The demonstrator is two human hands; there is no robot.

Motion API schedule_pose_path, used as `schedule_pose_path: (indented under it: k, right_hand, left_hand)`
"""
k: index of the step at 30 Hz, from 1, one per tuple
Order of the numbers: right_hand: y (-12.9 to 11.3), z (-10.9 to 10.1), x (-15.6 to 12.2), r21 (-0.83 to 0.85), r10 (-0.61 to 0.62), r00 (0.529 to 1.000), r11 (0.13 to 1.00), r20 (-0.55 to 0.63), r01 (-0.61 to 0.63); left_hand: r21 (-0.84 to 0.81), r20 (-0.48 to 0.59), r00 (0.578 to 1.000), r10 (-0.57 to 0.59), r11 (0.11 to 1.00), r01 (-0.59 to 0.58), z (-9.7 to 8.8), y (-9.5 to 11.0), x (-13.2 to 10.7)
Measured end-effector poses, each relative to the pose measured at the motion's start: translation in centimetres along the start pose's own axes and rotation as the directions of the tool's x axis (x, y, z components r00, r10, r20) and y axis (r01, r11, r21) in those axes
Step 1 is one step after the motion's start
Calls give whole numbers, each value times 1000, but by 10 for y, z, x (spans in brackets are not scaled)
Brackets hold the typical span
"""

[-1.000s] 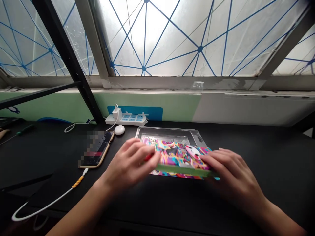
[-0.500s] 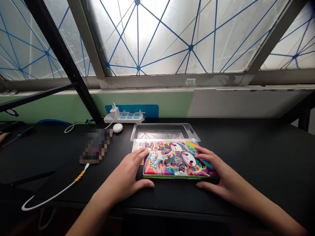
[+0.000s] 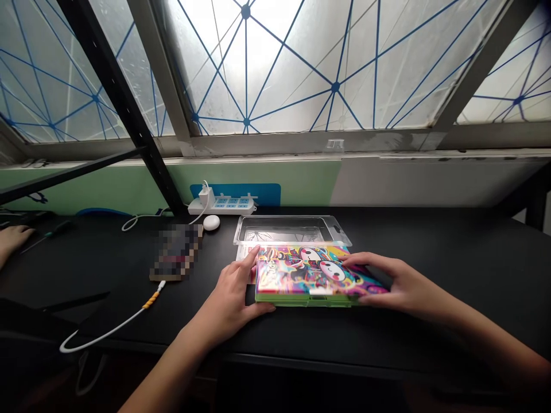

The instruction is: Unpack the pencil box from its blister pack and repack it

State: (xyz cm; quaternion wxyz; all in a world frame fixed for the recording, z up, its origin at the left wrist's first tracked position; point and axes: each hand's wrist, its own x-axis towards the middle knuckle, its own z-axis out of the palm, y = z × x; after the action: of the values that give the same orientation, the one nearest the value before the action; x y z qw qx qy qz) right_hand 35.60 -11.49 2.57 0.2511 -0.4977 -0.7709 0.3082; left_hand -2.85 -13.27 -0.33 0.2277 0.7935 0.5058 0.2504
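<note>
Between my hands is a flat pencil case (image 3: 318, 278) with a bright cartoon print on its lid, a green side and a pale clasp at the front. My left hand (image 3: 235, 292) grips its left end, thumb at the front lower edge and fingers at the back. At the right end, my right hand (image 3: 394, 281) holds it with the thumb in front and fingertips on the lid. Directly behind the case lies a clear plastic package shell (image 3: 293, 222). A printed card (image 3: 243, 252) shows partly beneath, mostly covered by the case.
To the left lies a blurred-out phone-like device (image 3: 176, 252) with a white cable (image 3: 107, 338). A round white object (image 3: 211, 222) and a power strip (image 3: 221, 203) are near the wall. Another person's hand (image 3: 15, 241) rests at the far left beside a thin tool (image 3: 47, 236).
My hands have closed in on the pencil case, thumbs now against its front edge. More of its green front side shows. Another person's hand has come into view at the far left.
</note>
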Motion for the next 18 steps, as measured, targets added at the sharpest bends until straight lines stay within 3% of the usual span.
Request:
schedule_pose_path:
  k: [5,9,12,18]
  right_hand:
    - [10,6,9,157,218,960,969,-176,-192]
    - [13,13,5,224,241,950,955,-197,-196]
    - [13,9,1,225,203,971,959,-127,-171]
    - [25,-4,-6,158,-42,996,987,83,28]
  left_hand:
    - [6,4,1000,13,1000,-13,1,-1,-2]
    - [13,13,999,-32,999,32,1,1,-4]
    - [52,21,999,-35,998,34,-2,5,-3]
    - [71,8,997,-72,995,71,-9,12,3]
